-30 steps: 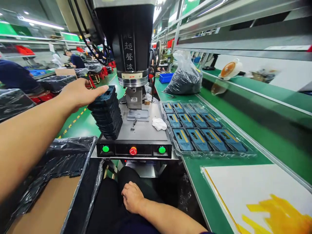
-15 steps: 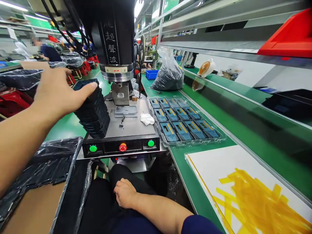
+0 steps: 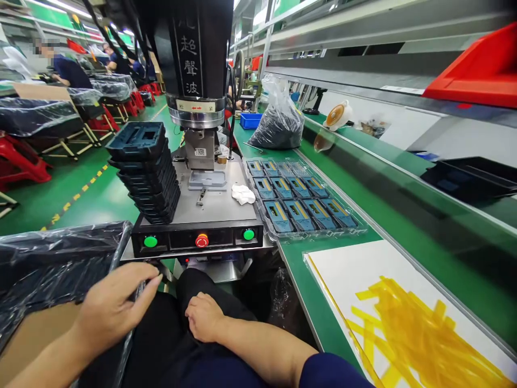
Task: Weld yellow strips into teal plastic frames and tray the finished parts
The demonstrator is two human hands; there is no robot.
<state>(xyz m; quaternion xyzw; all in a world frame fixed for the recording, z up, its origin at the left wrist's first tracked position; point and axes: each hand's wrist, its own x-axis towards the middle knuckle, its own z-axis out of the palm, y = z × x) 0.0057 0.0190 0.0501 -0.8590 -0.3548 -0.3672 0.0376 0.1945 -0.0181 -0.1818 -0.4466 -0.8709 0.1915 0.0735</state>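
Note:
My left hand [image 3: 111, 304] is low at the front left, fingers spread, its fingertips at the plastic-lined rim of a cardboard box [image 3: 40, 334]; it holds nothing. On my lap rests my right hand [image 3: 205, 317], loosely curled and empty. A leaning stack of dark blue plastic parts [image 3: 147, 170] stands on the left of the ultrasonic welder's base [image 3: 214, 213]. The welder head [image 3: 196, 64] hangs above a small fixture [image 3: 208, 180].
The base front carries two green buttons [image 3: 150, 241] and a red stop button [image 3: 201, 240]. To the right, a clear tray of blue parts [image 3: 297, 202], a white rag [image 3: 243, 194], a white sheet with yellow tape strips [image 3: 404, 323], a bag of black parts [image 3: 278, 126]. Other people work at far left.
My left hand has left the top of the stack and dropped down to the box rim by my lap. The right hand stays on my lap. The view shifted slightly.

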